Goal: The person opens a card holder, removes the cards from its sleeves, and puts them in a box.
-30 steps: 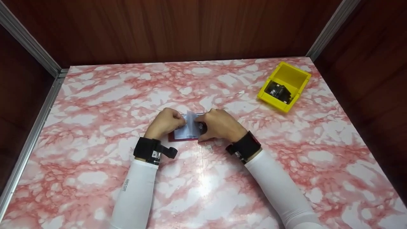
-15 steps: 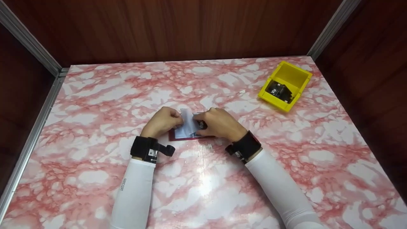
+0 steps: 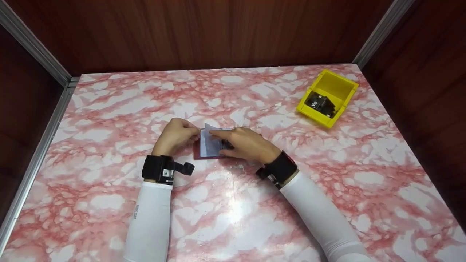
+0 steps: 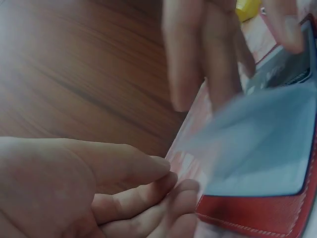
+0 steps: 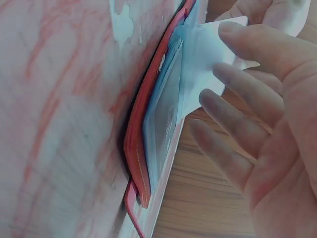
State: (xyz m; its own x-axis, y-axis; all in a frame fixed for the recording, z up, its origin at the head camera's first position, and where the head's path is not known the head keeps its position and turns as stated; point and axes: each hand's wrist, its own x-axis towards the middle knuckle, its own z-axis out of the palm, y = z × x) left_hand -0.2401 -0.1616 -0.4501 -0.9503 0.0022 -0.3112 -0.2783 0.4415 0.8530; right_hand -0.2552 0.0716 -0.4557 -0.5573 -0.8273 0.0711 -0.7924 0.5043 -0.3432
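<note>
A red card holder with stitched edges lies spread on the table, clear plastic sleeves inside it. One translucent sleeve page stands partly lifted, blurred in the left wrist view. On the right side a dark card shows in a sleeve. My left hand is beside the holder's left edge, fingers loosely curled, nothing visible between thumb and fingers. Over the right half reaches my right hand, its fingers extended towards the raised page; in the right wrist view they are spread beside that page.
At the back right of the pink marbled table stands a yellow bin with black cards or similar flat pieces marked "Vip" in it. Dark wood-look panels close off the back and both sides.
My left hand has moved left, away from the sleeve page to the holder's edge. My right fingers have straightened and reached left over the sleeves, where the page has swung leftward.
</note>
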